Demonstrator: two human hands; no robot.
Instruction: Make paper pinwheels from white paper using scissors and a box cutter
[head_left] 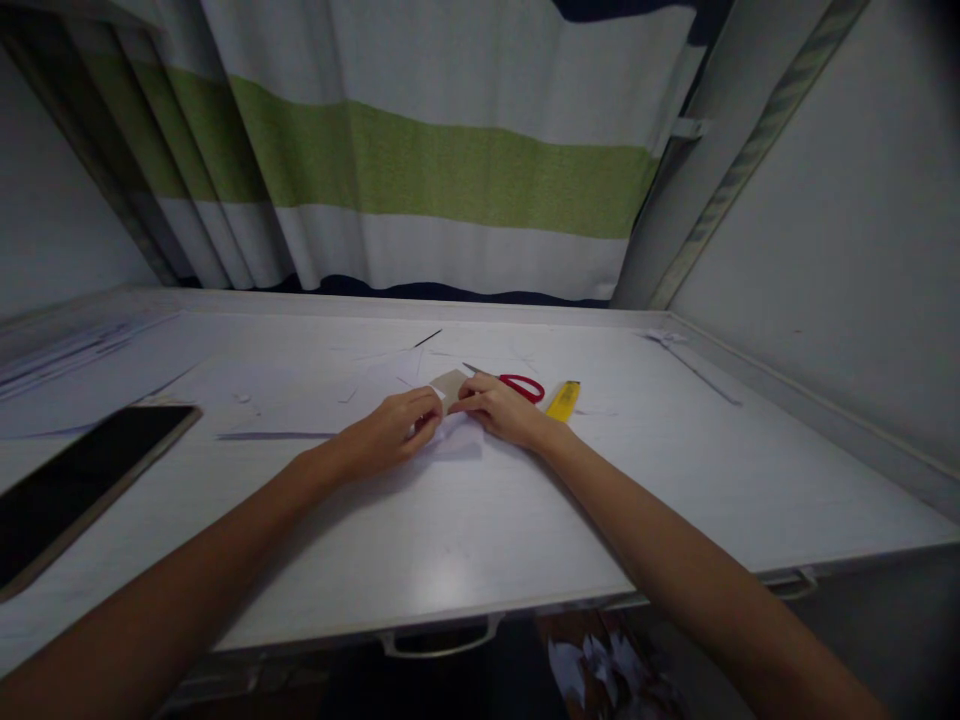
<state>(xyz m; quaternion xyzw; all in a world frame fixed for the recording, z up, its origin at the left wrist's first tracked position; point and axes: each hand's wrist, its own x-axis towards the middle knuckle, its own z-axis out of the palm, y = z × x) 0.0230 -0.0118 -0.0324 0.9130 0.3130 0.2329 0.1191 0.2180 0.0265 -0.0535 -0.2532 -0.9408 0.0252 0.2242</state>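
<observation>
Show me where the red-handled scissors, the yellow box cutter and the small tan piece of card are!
red-handled scissors (523, 386): head view, on the red handle loop.
yellow box cutter (563, 400): head view, middle of its yellow body.
small tan piece of card (449, 384): head view, on its bare top face between both hands.

Overall exposure is dim and underlit, with a cool grey cast. A soft patch of glare sits on the desk (450, 575) at the 6 o'clock side, indicating a light source overhead. Both forearms cast faint, diffuse shadows toward 12 o'clock. Corners darken noticeably, strongest at 1 and 5 o'clock. Wide-angle distortion bows the desk edges and splays the curtain (450, 150) outward. Fine detail is soft and noisy; the dark phone (75, 480) at 9 o'clock shows no reflection.
</observation>
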